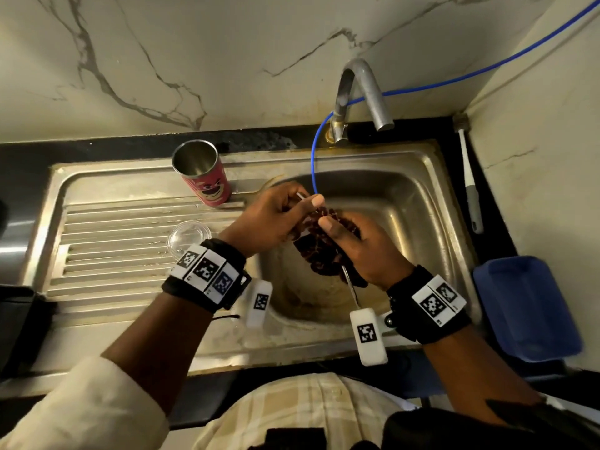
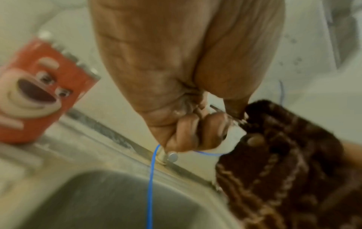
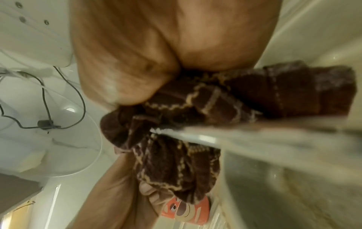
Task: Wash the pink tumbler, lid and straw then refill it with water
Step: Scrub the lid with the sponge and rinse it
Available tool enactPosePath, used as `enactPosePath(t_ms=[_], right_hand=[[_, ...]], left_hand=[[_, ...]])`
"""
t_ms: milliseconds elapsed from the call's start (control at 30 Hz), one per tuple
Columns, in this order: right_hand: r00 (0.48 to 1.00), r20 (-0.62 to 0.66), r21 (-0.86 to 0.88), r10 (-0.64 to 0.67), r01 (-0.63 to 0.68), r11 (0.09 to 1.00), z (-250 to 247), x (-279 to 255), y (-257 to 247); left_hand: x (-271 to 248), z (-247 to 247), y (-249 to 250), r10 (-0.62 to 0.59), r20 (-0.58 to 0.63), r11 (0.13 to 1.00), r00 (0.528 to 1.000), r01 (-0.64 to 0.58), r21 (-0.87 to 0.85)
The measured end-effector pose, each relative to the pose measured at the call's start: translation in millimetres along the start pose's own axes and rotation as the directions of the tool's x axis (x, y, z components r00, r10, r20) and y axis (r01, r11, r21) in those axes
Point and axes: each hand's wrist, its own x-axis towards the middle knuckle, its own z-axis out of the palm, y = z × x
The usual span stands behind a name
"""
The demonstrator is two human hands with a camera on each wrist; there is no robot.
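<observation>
So the thin clear straw runs on a diagonal over the steel sink basin, one tip poking out up by the left hand and the other end sticking out low near the right wrist. That long axis is the thing to watch, since any wiping stroke has to slide along it, and both hands are already right on it, so neither has to reach.

The left hand pinches the upper tip between curled fingers and thumb. The right hand is closed around a bunched dark brown patterned cloth, which is wrapped round the middle of the straw; whether the fingers touch the straw itself can't be made out.

The pink metal tumbler with the bear face stands upright and open on the draining board, just left of the hands. The round clear plastic lid lies flat nearer the person, beside the left wrist. No water is visibly running from the curved grey tap.
</observation>
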Motion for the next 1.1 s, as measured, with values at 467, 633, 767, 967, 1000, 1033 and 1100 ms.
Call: enactPosePath(t_ms=[467,633,767,967,1000,1033,1100], right_hand=[[0.943,0.279,0.078,0.181,-0.210,0.975,-9,-48,19],[0.956,0.172,0.202,0.240,-0.272,0.941,-2,-44,23],[0.973,0.127,0.209,0.195,-0.218,0.953,-10,-29,10],[0.986,0.123,0.124,0.109,-0.124,0.984,-11,-22,9],[0.986,0.122,0.123,0.113,-0.128,0.984,-9,-21,9],[0.985,0.128,0.124,0.116,-0.132,0.984,-8,-20,8],[0.983,0.152,0.098,0.102,-0.118,0.988,-8,-18,7]], left_hand=[[3,-94,2,-0.092,-0.477,0.934,0.874,-0.089,-0.345],[18,-49,26,-0.001,-0.097,0.990,0.995,0.014,0.140],[11,8,-1,0.144,0.147,0.868,0.979,-0.196,0.456],[10,14,-8,0.083,0.242,0.944,0.967,-0.154,0.290],[10,9,-7,0.067,0.250,0.955,0.966,-0.134,0.263],[9,3,-7,0.051,0.264,0.960,0.963,-0.120,0.253],[9,-3,-8,0.049,0.301,0.955,0.952,-0.133,0.264]])
